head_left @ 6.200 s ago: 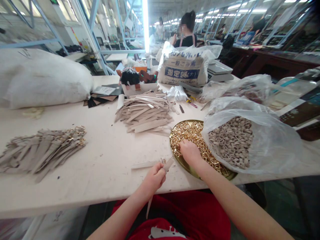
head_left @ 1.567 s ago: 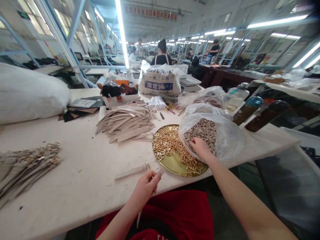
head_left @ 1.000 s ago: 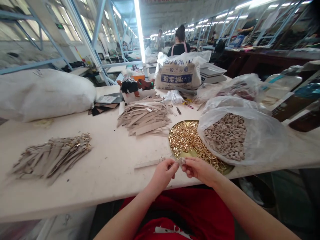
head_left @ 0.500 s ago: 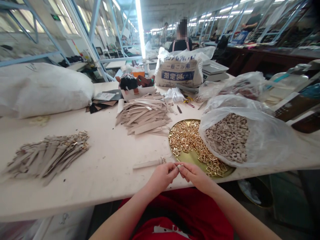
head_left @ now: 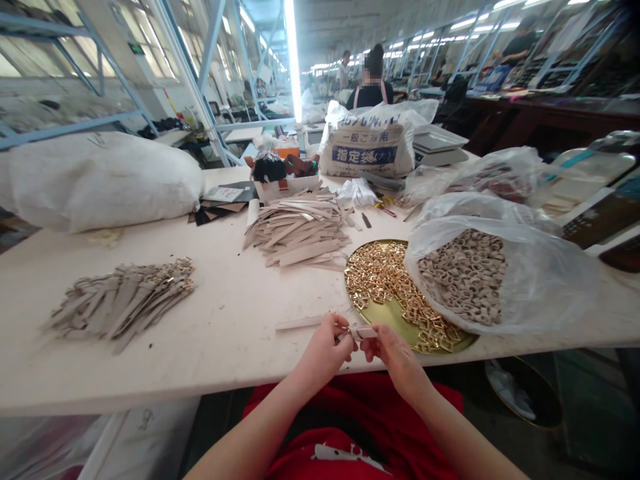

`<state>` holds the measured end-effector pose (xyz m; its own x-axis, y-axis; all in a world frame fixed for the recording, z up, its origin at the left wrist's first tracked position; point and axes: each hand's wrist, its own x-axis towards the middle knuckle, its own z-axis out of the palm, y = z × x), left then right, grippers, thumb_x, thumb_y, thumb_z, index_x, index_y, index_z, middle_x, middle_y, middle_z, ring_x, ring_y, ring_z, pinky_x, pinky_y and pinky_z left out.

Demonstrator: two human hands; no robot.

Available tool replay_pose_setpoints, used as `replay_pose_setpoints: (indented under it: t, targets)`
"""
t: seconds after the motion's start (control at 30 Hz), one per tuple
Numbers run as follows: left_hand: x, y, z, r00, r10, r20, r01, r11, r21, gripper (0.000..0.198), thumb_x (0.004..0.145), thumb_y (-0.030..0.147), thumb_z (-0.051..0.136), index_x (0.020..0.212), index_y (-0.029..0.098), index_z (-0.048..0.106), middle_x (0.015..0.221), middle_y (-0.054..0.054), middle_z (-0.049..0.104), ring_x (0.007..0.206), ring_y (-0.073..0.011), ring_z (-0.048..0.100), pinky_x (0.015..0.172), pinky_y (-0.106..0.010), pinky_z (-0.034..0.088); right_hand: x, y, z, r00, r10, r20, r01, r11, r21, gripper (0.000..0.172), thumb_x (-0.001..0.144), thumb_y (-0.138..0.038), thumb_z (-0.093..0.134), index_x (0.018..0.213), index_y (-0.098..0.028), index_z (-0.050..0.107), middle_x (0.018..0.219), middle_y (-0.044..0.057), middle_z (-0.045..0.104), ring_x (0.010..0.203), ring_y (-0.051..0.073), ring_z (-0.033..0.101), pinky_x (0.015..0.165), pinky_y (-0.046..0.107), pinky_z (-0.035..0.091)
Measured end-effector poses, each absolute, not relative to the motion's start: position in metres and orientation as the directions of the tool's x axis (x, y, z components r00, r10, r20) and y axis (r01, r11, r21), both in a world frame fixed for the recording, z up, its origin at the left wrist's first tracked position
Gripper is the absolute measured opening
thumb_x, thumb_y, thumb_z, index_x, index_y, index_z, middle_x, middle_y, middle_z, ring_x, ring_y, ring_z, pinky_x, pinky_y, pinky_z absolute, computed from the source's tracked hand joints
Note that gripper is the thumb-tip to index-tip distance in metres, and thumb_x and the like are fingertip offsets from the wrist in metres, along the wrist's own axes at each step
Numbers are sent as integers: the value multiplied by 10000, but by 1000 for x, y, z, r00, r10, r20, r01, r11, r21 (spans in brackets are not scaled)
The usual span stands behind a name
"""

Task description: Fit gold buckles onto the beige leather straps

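My left hand (head_left: 330,347) is closed, pinching one end of a short beige strap piece (head_left: 364,333) just above the table's front edge. My right hand (head_left: 393,353) grips the other end between thumb and fingers. A longer beige strap (head_left: 299,323) lies on the table behind my left hand, which hides its right end; I cannot tell whether it joins the piece I hold. Just beyond my right hand, a round gold tray (head_left: 383,315) carries many gold rectangular buckles (head_left: 376,267). An open clear plastic bag (head_left: 540,280) of small beige loops (head_left: 465,273) overlaps the tray's right side.
A heap of loose beige strips (head_left: 300,227) lies mid-table; buckled straps (head_left: 125,300) are piled at left. Farther back stand a large white sack (head_left: 105,180), a printed bag (head_left: 370,143) and a box (head_left: 285,188). A person (head_left: 371,87) is beyond the table.
My hands have moved slightly apart, and more of the beige piece shows between them. The whole view has shifted, so the table's things appear a little farther right.
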<state>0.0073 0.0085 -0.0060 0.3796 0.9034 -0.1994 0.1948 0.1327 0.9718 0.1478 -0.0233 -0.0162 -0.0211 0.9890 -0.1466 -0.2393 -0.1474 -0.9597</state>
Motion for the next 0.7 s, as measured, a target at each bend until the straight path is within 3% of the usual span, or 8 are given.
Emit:
replay_pose_setpoints:
  t: [0.07, 0.17, 0.3, 0.43, 0.57, 0.7]
  targets:
    - [7, 6, -7, 361, 914, -185, 197, 119, 973, 152, 740, 172, 452, 855, 192, 355, 643, 39, 541, 507, -80, 508, 489, -197, 390, 147, -25, -18, -14, 981, -195, -346, -187, -919, 389, 815, -532, 422, 758, -174, 563, 623, 7, 522, 547, 121, 436, 534, 266, 366]
    - [6, 2, -5, 349, 919, -183, 224, 108, 969, 164, 743, 203, 483, 846, 193, 356, 629, 44, 535, 512, -87, 529, 495, -197, 383, 146, -27, -22, -39, 960, -279, -430, -268, -862, 244, 736, -417, 614, 754, -179, 564, 591, -30, 482, 508, 85, 377, 499, 224, 333]
    - [2, -1, -2, 350, 909, -226, 330, 106, 938, 174, 753, 274, 504, 838, 194, 376, 605, 44, 537, 521, -102, 546, 492, -198, 370, 148, -30, -26, -268, 899, -347, -509, -438, -741, 243, 730, -374, 640, 873, -182, 593, 626, -37, 481, 523, 67, 380, 503, 198, 340]
    - [-1, -2, -5, 340, 907, -249, 479, 61, 876, 148, 748, 299, 507, 810, 190, 429, 617, 35, 540, 510, -103, 532, 486, -203, 357, 152, -31, -30, -454, 824, -340, -508, -553, -661, 172, 762, -329, 619, 817, -167, 604, 637, -27, 495, 534, 65, 411, 526, 204, 365]
    - [-1, 1, -9, 339, 913, -226, 535, 10, 845, 145, 748, 308, 509, 815, 183, 478, 656, 16, 573, 539, -103, 519, 510, -209, 357, 149, -30, -33, -413, 839, -354, -557, -540, -631, 172, 707, -275, 684, 817, -186, 587, 735, -15, 565, 608, 72, 479, 560, 197, 381]
    - [2, 4, -7, 345, 904, -253, 557, 20, 830, 147, 747, 304, 505, 804, 169, 517, 686, -5, 596, 589, -117, 528, 542, -219, 369, 148, -27, -33, -375, 861, -342, -539, -503, -675, 173, 690, -274, 695, 774, -181, 577, 740, -14, 578, 654, 88, 499, 623, 219, 399]
